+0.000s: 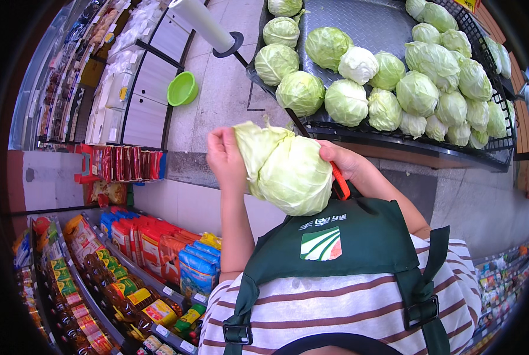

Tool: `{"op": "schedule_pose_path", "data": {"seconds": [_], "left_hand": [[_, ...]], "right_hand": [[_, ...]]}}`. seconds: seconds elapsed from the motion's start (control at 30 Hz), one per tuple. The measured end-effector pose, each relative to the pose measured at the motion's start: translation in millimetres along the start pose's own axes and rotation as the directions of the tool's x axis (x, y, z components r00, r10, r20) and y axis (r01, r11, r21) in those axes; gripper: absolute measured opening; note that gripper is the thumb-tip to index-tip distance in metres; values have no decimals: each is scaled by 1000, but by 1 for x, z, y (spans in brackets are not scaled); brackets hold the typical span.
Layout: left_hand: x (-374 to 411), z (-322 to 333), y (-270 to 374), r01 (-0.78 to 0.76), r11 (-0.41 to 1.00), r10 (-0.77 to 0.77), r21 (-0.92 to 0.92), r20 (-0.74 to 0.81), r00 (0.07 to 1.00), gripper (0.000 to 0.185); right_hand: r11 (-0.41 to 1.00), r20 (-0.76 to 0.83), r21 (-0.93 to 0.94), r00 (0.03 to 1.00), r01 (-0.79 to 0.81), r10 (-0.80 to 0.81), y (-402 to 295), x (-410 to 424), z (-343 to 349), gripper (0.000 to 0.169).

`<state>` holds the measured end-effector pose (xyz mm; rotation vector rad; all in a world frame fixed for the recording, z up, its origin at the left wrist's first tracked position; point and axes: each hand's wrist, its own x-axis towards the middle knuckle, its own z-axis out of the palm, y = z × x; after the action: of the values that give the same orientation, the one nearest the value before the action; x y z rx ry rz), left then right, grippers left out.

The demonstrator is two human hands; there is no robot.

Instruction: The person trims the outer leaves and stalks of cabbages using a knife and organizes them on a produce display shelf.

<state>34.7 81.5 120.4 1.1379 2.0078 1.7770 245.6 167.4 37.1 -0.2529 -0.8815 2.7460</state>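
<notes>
A pale green cabbage head [295,175] is held between my two hands in front of the dark green apron. My left hand [227,155] grips a loose outer leaf [253,148] that stands away from the head on its left side. On the right, my right hand [337,159] supports the cabbage, its thumb on the leaves. An orange-red tool handle [341,184] shows beneath that hand; its blade, if any, is hidden. Beyond the hands, more cabbages [300,93] lie on a dark metal display stand [357,20].
A plastic bag roll [204,26] stands on a holder at the stand's left corner. A green plastic basin [182,88] sits by white cabinets [147,108]. Lower left are shelves with oil bottles [124,288] and red packages [151,246]. Black crate mesh [504,128] edges the stand's right side.
</notes>
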Motion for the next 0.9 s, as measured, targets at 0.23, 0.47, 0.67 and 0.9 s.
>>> {"op": "schedule_pose_path", "data": {"seconds": [0.23, 0.47, 0.67, 0.9], "left_hand": [[35, -8, -43, -8, 933, 42, 360, -85, 995, 23], [-21, 6, -195, 174, 833, -241, 525, 63, 968, 25], [-59, -3, -231, 363, 916, -382, 169, 94, 919, 22], [-29, -16, -224, 368, 916, -379, 161, 41, 925, 20]], "right_hand": [[985, -28, 170, 1000, 5, 0, -7, -15, 6, 95], [985, -92, 171, 996, 27, -12, -2, -16, 0, 100], [990, -31, 125, 998, 61, -58, -6, -20, -5, 103], [986, -36, 163, 999, 43, -38, -2, -11, 2, 100]]}}
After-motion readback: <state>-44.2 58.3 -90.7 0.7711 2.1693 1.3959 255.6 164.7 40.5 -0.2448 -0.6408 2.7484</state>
